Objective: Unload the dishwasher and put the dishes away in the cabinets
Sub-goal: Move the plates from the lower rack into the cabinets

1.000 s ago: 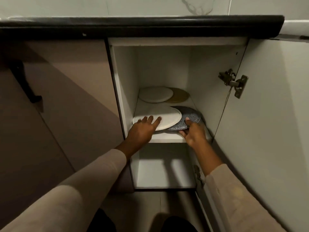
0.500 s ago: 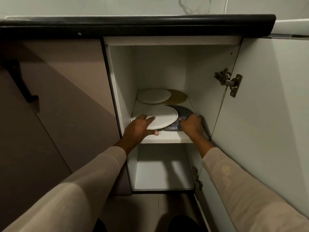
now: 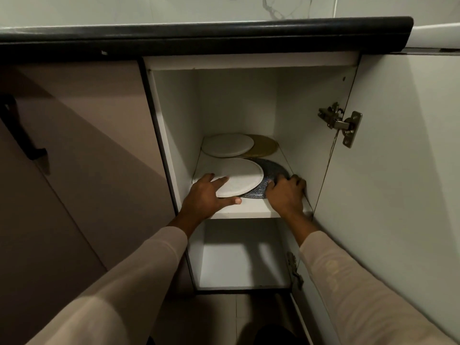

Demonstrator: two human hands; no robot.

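Hands are working apart: left hand point(image 3: 206, 195) pressing flat on white plate point(image 3: 240, 176), right hand point(image 3: 285, 195) gripping dark plate point(image 3: 275, 169) at its three o'clock.

you are looking down at a low kitchen cabinet point(image 3: 174, 115) with white inner walls, standing open under a dark, rounded countertop edge point(image 3: 199, 33). above the counter runs a pale wall point(image 3: 149, 8) with grey marble veining. the cabinet's white door point(image 3: 403, 170) is swung out to your right, with a metal hinge point(image 3: 339, 123) near its top and a second hinge point(image 3: 295, 270) lower down. a white shelf point(image 3: 249, 212) splits the inside into an upper and a lower compartment. a patch of light falls on the bottom panel point(image 3: 239, 265). to your left is a closed beige door point(image 3: 87, 145) with a black handle point(image 3: 22, 135), crossed by a slanting shadow. the floor point(image 3: 219, 314) below is dim.
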